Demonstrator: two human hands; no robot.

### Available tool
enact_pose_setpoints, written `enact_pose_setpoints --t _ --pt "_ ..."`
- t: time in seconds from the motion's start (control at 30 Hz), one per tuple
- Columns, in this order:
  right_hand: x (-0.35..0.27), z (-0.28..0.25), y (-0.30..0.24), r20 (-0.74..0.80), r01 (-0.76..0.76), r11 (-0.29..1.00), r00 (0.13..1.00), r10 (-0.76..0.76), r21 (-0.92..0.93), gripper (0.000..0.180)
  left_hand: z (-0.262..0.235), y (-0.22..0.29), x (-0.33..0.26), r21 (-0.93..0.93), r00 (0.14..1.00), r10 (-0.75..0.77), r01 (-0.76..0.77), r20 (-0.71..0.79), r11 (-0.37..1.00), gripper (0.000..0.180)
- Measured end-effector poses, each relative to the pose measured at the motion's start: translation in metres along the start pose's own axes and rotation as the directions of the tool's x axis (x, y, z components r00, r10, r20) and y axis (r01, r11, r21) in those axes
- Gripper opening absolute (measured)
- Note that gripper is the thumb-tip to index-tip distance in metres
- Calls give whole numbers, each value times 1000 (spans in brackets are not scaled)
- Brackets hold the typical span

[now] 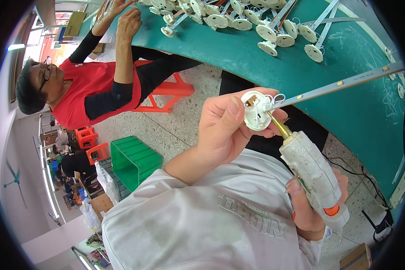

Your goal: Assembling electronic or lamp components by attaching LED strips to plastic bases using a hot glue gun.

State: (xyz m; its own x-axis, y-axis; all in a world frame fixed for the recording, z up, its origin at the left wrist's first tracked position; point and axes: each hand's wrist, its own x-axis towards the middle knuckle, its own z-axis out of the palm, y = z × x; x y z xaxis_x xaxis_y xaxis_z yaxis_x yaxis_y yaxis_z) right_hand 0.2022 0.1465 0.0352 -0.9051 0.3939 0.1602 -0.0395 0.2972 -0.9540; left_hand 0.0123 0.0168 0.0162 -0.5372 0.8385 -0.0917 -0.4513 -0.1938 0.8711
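Between the thumb and fingers of my left hand [225,128] is a round white plastic cap [255,118]. A long LED strip [342,85] with small yellow chips runs from the cap toward the right, and thin white wires loop beside the joint. My right hand [308,202] is wrapped round a white hot glue gun [309,164] with an orange trigger part. Its brass nozzle [281,127] points up at the cap's edge where the strip joins; I cannot tell if the tip touches.
A green table [202,42] curves along the top and right, with several white caps on LED strips [267,33] heaped on it. At the left a person in a red top [99,85] sits on a red stool [171,92]. A green crate [135,159] stands on the floor; a black cable [364,174] hangs at the right.
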Motion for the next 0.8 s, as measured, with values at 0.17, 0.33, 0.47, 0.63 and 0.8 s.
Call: enact_pose_setpoints --t 0.17,0.33,0.47,0.63,0.8 --pt "-3 2 -7 -14 -125 961 992 126 -246 23 -1 0 -1 90 1000 5 -3 -26 996 75" --pt "0 4 -12 -42 -179 959 984 174 -219 25 -12 -10 -2 -145 996 57 -47 65 988 74" --pt "-3 4 -10 -100 -144 916 988 115 -376 26 -11 -10 2 -98 997 54 -48 61 994 73" --pt "17 -1 -10 31 -101 972 993 110 -214 24 -4 -3 6 -30 999 37 -37 -8 999 71" --pt "14 10 6 -132 -10 1000 991 11 8 23 -4 -5 14 -14 983 167 -168 -71 986 61"
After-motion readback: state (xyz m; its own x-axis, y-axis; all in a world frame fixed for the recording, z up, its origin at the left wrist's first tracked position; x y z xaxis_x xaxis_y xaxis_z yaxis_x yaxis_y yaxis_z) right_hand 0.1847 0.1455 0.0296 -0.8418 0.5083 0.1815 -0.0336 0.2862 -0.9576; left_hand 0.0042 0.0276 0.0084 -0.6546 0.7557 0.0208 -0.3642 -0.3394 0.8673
